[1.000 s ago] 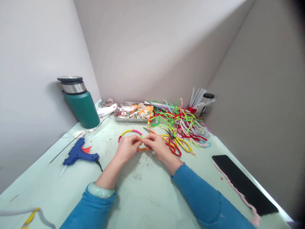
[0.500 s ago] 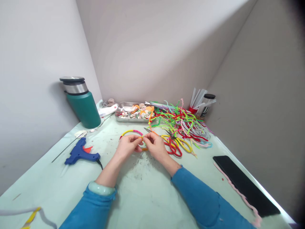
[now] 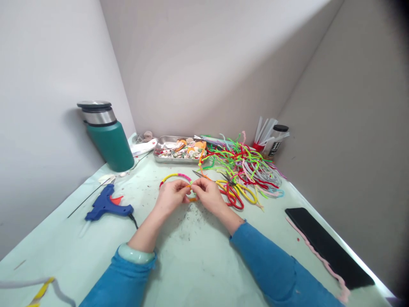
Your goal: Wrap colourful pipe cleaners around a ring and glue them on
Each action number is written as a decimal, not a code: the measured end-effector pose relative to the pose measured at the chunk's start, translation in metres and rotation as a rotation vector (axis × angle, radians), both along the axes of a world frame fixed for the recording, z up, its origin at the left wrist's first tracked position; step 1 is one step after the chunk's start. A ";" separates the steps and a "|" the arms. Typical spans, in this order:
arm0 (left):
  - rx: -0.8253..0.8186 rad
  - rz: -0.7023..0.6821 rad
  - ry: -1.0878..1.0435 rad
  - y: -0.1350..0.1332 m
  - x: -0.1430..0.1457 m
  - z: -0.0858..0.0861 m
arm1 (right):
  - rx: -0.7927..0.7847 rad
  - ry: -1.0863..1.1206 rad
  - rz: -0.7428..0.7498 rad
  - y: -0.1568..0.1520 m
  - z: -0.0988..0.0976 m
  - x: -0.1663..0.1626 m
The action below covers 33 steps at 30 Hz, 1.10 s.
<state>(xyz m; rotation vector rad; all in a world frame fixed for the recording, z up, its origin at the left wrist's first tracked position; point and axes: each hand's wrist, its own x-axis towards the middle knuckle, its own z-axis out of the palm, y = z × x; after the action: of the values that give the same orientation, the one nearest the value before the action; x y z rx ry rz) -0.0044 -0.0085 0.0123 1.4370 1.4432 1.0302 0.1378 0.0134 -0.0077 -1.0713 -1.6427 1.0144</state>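
Observation:
Both hands meet over the table at a hoop wrapped in coloured pipe cleaner (image 3: 174,175), yellow and pink along its far arc and orange at its near edge. My left hand (image 3: 172,195) is closed, its fingers pinching the hoop's right side. Fingertip to fingertip with it, my right hand (image 3: 207,194) is closed in a pinch at the same spot, where a bit of orange pipe cleaner shows. The fingers hide most of that part. Just right of my right hand lie red-handled scissors (image 3: 234,199) and yellow-handled scissors (image 3: 247,194).
A metal tray (image 3: 179,161) of patterned pieces stands at the back, beside a tangled heap of pipe cleaners (image 3: 252,168). To the left are a blue glue gun (image 3: 107,204) and a green bottle (image 3: 111,145). A black phone-like slab (image 3: 329,247) lies right, near a jar (image 3: 277,140).
Hardly anything differs. The fingertips have shifted slightly at the pinched spot on the hoop, and the whole view has moved a little.

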 end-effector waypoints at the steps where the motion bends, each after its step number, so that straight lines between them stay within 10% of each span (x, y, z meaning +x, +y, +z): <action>1: -0.053 -0.010 -0.065 0.000 0.000 0.002 | -0.003 0.036 0.010 0.000 0.001 0.000; 14: -0.157 -0.332 -0.468 -0.003 -0.007 0.002 | -0.304 0.459 0.269 -0.006 -0.001 -0.004; 33: -0.192 -0.073 -0.570 -0.001 -0.003 0.002 | -0.137 0.331 0.092 -0.003 0.005 -0.002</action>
<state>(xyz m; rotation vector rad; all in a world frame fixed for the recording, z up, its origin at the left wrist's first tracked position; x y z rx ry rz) -0.0074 -0.0094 0.0148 0.9456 1.0317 1.1072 0.1358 0.0106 -0.0024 -0.8657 -1.3786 1.3047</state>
